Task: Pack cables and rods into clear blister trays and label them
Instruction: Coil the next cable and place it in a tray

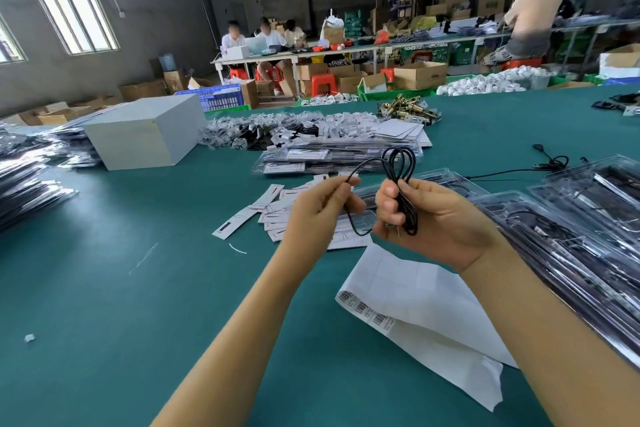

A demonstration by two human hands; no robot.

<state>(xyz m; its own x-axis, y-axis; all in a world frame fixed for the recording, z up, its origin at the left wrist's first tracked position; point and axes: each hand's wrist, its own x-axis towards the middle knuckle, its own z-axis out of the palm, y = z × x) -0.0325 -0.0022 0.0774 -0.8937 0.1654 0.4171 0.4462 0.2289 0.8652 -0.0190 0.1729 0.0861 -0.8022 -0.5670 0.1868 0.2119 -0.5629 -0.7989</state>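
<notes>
Right, we're mid-coil here: the right hand (429, 218) has its fingers clamped round a bundle of black cable (401, 184), loops poking up above the fist and down below it. The left hand (318, 211) pinches the free end of that same cable between thumb and fingers, feeding the loose run across. Both hands hover above the green counter (138, 288), so this cable is not yet in any tray.

Just behind the hands lies an open clear blister tray (433, 180), likely this one's destination. To the right, a long stack of trays (571, 253) looks already filled with dark contents, and another pile (329, 156) sits further back, so plenty seems done. Scattered paper cards (277, 204) wait beside the left hand, and a barcode label sheet (415, 305) lies near, mostly peeled by the look of it. One more loose cable (550, 163) sits far right. Still ahead, I'd judge: finish the coil, seat it, label.
</notes>
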